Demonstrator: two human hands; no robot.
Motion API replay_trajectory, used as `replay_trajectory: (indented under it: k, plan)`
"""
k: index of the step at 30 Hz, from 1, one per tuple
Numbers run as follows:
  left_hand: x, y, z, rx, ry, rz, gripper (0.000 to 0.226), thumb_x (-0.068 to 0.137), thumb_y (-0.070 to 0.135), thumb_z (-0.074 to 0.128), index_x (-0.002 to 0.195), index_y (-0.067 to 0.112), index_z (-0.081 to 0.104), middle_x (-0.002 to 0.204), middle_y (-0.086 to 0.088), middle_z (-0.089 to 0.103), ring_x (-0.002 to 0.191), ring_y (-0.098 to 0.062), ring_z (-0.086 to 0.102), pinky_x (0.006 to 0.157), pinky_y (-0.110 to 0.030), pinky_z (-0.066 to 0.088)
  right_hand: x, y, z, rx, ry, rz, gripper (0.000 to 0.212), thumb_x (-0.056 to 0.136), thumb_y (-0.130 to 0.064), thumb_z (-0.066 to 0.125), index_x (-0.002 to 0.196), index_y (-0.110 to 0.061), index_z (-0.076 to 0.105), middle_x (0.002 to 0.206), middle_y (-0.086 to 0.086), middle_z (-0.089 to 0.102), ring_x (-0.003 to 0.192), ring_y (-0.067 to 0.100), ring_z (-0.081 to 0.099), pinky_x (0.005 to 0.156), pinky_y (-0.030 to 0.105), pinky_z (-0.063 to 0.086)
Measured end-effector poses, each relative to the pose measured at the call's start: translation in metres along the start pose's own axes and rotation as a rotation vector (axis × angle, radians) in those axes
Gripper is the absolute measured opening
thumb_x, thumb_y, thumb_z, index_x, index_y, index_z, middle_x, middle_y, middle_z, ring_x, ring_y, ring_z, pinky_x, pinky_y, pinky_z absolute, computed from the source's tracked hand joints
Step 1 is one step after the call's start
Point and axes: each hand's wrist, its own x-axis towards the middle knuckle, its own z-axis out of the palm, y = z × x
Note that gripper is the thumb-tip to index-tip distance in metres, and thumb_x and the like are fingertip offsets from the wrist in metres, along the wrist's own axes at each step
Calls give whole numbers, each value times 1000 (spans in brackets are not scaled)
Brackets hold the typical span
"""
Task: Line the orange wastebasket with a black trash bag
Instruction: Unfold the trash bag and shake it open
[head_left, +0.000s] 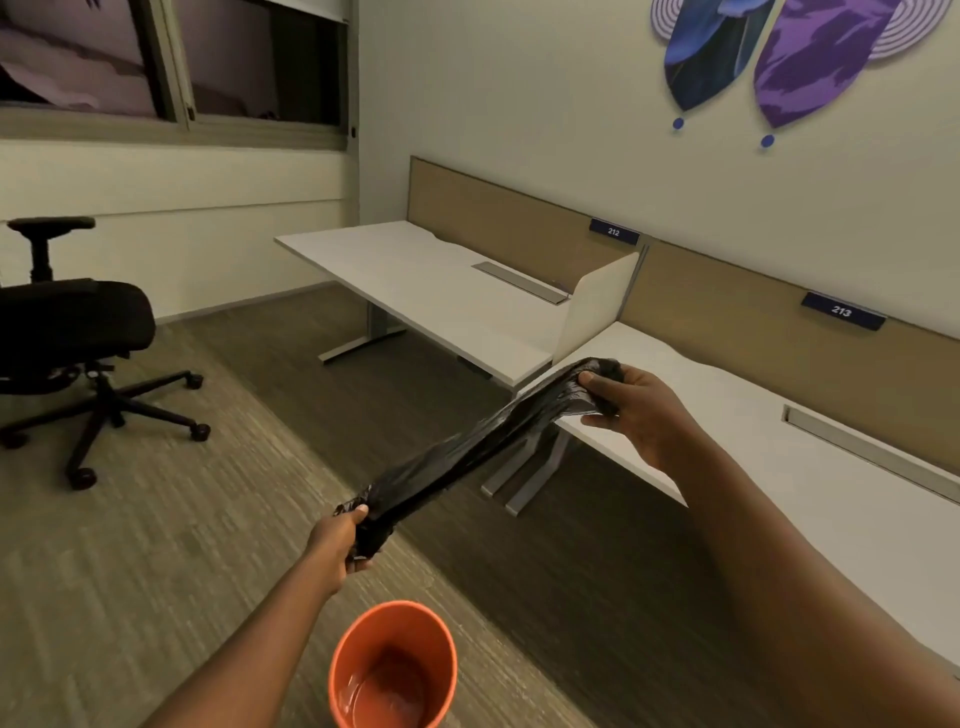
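Note:
A black trash bag is stretched out as a long twisted band in the air between my two hands. My left hand grips its lower end, out in front of me above the floor. My right hand pinches the upper end, higher and to the right, over the edge of the nearer desk. Below my left forearm, the orange wastebasket stands upright on the carpet at the bottom of the view. Its mouth is open and its shiny inside is bare.
A white desk labelled 213 runs along the right wall, with a second white desk labelled 212 beyond a divider. A black wheeled office chair stands at the left on the carpet. Windows fill the far left wall.

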Motion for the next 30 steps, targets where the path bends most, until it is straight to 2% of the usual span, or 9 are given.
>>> replay_trajectory:
  k: [4, 8, 11, 15, 18, 21, 25, 27, 30]
  plan:
    - [6, -13, -3, 7, 49, -23, 33, 99, 24, 61, 122, 1, 58, 118, -24, 64, 98, -40, 62, 58, -42, 51, 4, -6, 3, -22, -31, -13, 37, 94, -13, 67, 128, 1, 61, 121, 27, 67, 103, 33, 65, 89, 42, 58]
    - [0, -22, -9, 242, 162, -22, 36, 92, 18, 67, 113, -11, 64, 88, -24, 68, 72, -33, 68, 54, -32, 51, 7, -12, 3, -51, -29, -23, 38, 94, -16, 69, 128, 0, 63, 117, 24, 68, 99, 30, 66, 81, 38, 58]
    - [-23, 7, 6, 587, 303, 234, 41, 87, 25, 73, 117, -1, 62, 112, -22, 68, 102, -39, 66, 81, -42, 55, 9, -18, 9, -124, -42, -35, 33, 93, -21, 70, 121, -3, 67, 102, 15, 73, 91, 27, 69, 70, 30, 57]
    - [-99, 86, 61, 496, -125, 763, 32, 87, 56, 64, 103, 27, 65, 101, 3, 70, 93, -17, 68, 78, -36, 59, 9, -27, 30, -256, -111, -71, 31, 92, -27, 71, 115, -6, 69, 90, 10, 72, 69, 13, 66, 57, 21, 53]
    - [-150, 125, 99, 528, -355, 994, 38, 81, 70, 61, 106, 42, 61, 98, 15, 67, 93, -2, 66, 77, -23, 56, 3, -34, 48, -301, -163, -92, 32, 89, -31, 74, 111, -8, 70, 89, 13, 72, 67, 14, 64, 57, 21, 53]
    - [-160, 137, 116, 492, -344, 1066, 25, 87, 46, 70, 107, 34, 62, 96, 12, 70, 91, -1, 68, 76, -22, 56, -3, -42, 53, -234, -269, -86, 43, 89, -27, 73, 124, -3, 65, 111, 21, 72, 89, 25, 66, 75, 31, 55]
    - [-152, 136, 115, 374, -401, 1010, 6, 92, 31, 70, 96, 26, 71, 88, 2, 76, 87, -9, 74, 81, -39, 63, -8, -43, 41, -272, -334, -103, 42, 92, -14, 69, 130, 2, 61, 121, 26, 67, 102, 33, 64, 95, 44, 53]
    - [-149, 136, 112, 365, -412, 996, 8, 93, 30, 68, 88, 27, 74, 86, 1, 77, 86, -12, 74, 81, -41, 63, -8, -42, 35, -348, -288, -136, 36, 92, -16, 69, 123, 3, 66, 111, 25, 70, 92, 28, 66, 83, 34, 58]
    - [-147, 138, 107, 371, -397, 984, 17, 96, 27, 64, 85, 29, 77, 82, 3, 77, 80, -11, 73, 76, -36, 61, -6, -41, 30, -489, -206, -191, 30, 92, -23, 70, 111, 0, 71, 83, 11, 70, 68, 12, 61, 56, 17, 47]
